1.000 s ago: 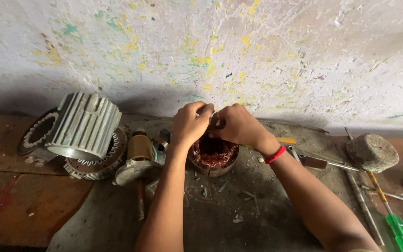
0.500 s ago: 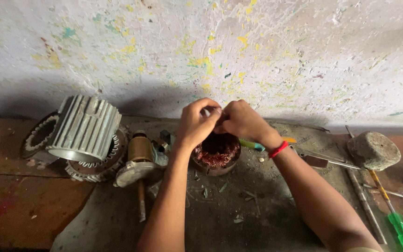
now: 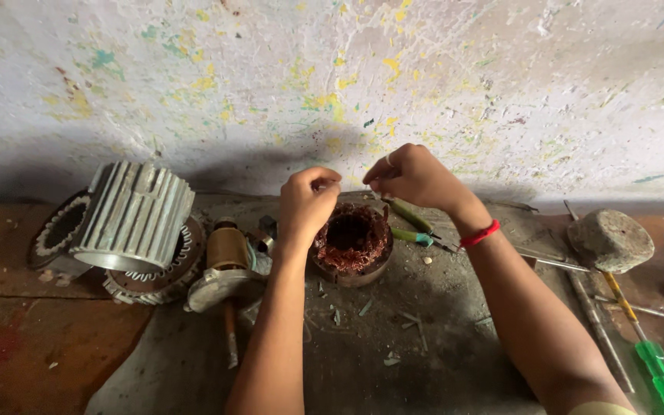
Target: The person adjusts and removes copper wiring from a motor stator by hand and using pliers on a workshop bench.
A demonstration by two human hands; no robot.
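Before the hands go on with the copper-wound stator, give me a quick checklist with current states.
1. Stator upright on the bench, bore facing up: ok.
2. Left hand pinched above the stator's left rim: ok; what it pinches: cannot tell.
3. Right hand raised above the stator, fingers closed: ok; wire between the hands: cannot tell.
4. Green-handled pliers just right of the stator: ok.
5. Rotor beside the left forearm, clear of the stator: ok.

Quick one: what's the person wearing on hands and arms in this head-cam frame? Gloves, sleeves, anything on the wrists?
No gloves: both hands are bare. The left hand and its forearm carry nothing. The right hand has a red band round the wrist, maybe a ring too. A pale sleeve edge shows at the frame's bottom.
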